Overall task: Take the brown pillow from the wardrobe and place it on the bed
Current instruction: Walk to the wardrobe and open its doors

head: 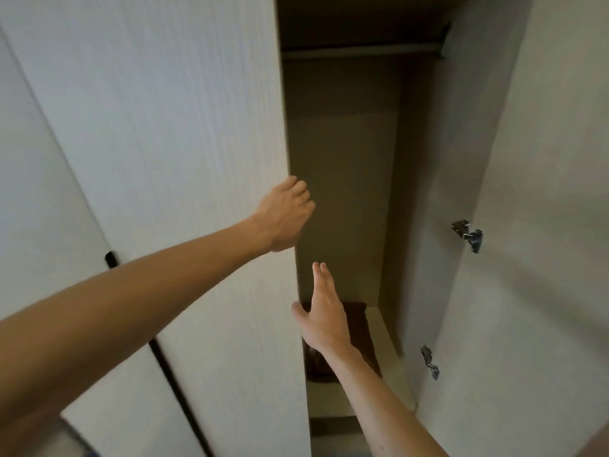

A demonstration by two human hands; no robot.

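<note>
The wardrobe stands open in front of me, its dark inside showing between a white left door (184, 159) and the opened right door (527, 258). A brown pillow (361, 338) lies on the pale bottom shelf (384, 328), partly hidden by my right forearm. My left hand (285, 214) curls around the edge of the left door. My right hand (324, 311) reaches into the opening with fingers straight and apart, just above the pillow, holding nothing.
A hanging rail (359, 49) crosses the top of the compartment. Two metal hinges (468, 234) (430, 361) sit on the inside of the right door. A black handle (110, 258) runs along the door on the far left.
</note>
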